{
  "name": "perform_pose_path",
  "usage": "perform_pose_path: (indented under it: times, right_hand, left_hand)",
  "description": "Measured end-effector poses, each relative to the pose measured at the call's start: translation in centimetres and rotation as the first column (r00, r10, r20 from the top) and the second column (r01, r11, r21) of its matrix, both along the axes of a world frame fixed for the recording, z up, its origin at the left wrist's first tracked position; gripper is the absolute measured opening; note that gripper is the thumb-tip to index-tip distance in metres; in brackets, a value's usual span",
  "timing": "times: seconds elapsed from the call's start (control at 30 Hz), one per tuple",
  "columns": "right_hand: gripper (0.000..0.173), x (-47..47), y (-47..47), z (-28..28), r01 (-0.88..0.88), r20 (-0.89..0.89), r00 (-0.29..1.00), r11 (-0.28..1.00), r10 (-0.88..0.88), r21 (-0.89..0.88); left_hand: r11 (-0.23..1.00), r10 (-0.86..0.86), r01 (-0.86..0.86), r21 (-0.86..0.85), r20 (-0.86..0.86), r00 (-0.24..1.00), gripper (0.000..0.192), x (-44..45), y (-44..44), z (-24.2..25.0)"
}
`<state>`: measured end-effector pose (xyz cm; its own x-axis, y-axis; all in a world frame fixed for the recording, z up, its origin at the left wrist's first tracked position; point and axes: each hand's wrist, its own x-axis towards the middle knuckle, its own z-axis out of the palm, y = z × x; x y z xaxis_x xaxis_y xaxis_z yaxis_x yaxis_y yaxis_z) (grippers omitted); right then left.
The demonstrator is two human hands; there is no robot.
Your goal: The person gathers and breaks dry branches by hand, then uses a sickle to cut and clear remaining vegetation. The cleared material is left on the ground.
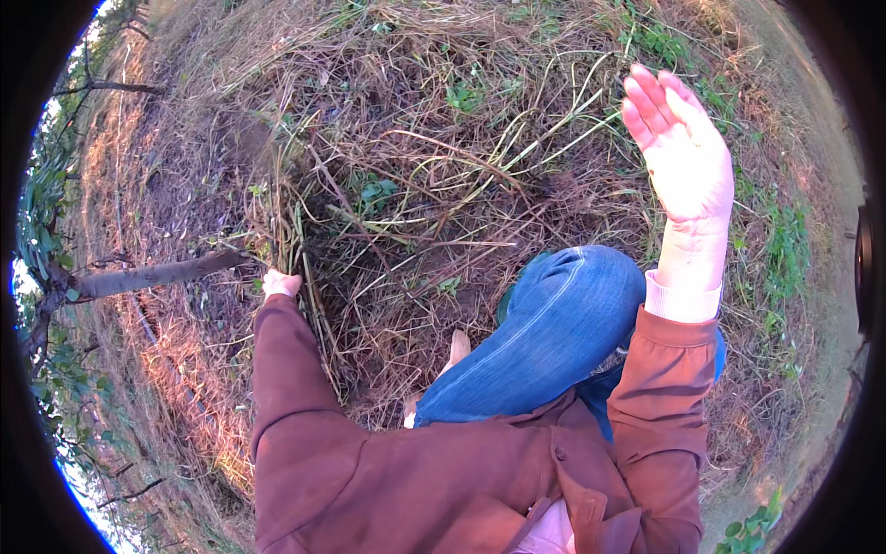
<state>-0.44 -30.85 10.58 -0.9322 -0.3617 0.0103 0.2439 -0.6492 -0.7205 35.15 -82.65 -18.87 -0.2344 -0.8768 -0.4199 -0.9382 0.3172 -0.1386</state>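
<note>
On the left, my left hand (280, 282) is closed around a bunch of dry weed stalks (282, 221) that rises in front of it. The lower ends of some stalks trail back along my brown sleeve (294, 360). My right hand (682, 159) is raised on the right, palm up, with the fingers stretched out and nothing held. Long pale-green stems (547, 138) lie across the ground between the hands, reaching towards the right fingertips. Whether they touch those fingers I cannot tell.
A thin tree trunk (159, 277) stands just left of my left hand, with leafy branches (45, 221) beyond it. A dark pipe or hose (149, 325) runs along the straw-covered ground. My bent knee in blue jeans (554, 318) is below the loose stems. Green weeds (785, 242) grow at the right.
</note>
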Motion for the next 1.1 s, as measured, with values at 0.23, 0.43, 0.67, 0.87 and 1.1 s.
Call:
perform_pose_path:
  times: [0.23, 0.43, 0.67, 0.87, 1.1]
  right_hand:
    - [0.023, -2.7, 7.2, -15.2, -0.059, 0.418, 0.903, 0.934, -0.1, 0.352]
    - [0.029, 2.7, 5.9, -30.6, -0.388, 0.596, 0.803, 0.755, -0.004, 0.528]
    - [0.046, 6.2, 6.9, -36.8, -0.076, 0.098, 0.985, -0.16, 0.14, 0.984]
    - [0.052, 6.7, 8.0, -37.2, -0.085, 0.175, 0.954, -0.338, 0.244, 0.937]
    - [0.033, 7.3, 7.3, -38.2, -0.214, 0.258, 0.878, -0.151, 0.404, 0.965]
  left_hand:
    - [0.902, -0.123, 0.096, -0.42, -0.038, 0.992, 0.116, -4.5, 9.9, 9.7]
    - [0.61, -0.791, 0.645, -0.46, -0.405, 0.459, 0.084, -18.7, 22.7, 11.3]
    - [0.311, -0.946, 0.931, -0.194, 0.03, 0.322, 0.093, -33.0, 29.1, 5.7]
    - [0.303, -0.952, 0.929, 0.213, 0.018, 0.306, 0.107, -35.7, 28.9, 0.2]
    - [0.418, -0.901, 0.859, 0.296, 0.015, 0.433, 0.128, -31.6, 33.0, -1.6]
